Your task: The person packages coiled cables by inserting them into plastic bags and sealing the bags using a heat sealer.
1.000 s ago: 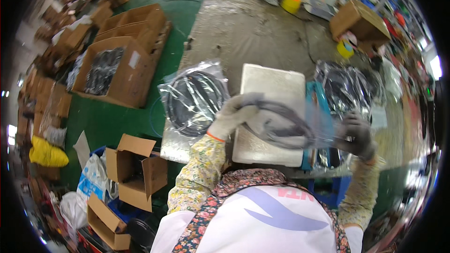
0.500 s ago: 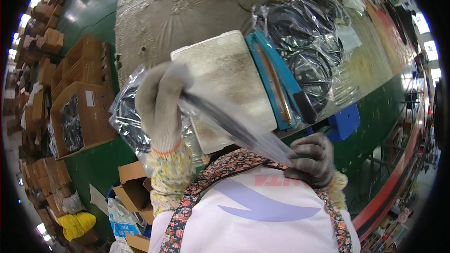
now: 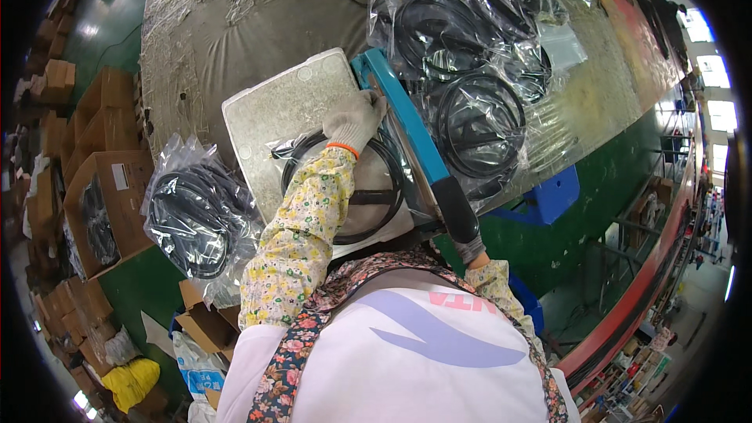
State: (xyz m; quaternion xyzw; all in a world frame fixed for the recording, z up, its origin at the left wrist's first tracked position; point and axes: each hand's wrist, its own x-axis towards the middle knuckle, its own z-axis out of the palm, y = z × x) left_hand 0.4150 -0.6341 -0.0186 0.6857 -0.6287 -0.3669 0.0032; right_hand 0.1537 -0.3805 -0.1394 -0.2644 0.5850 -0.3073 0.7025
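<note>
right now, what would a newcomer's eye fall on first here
Probably the long teal tool, slanting along the right edge of the pale slab, with the right hand at its black end. Next, the black coil on the slab, beneath the left forearm. Shiny bagged coils lie to the tool's right.

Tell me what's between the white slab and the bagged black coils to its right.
In the head view, a long teal tool with a black end lies between the white slab and the bagged black coils.
</note>
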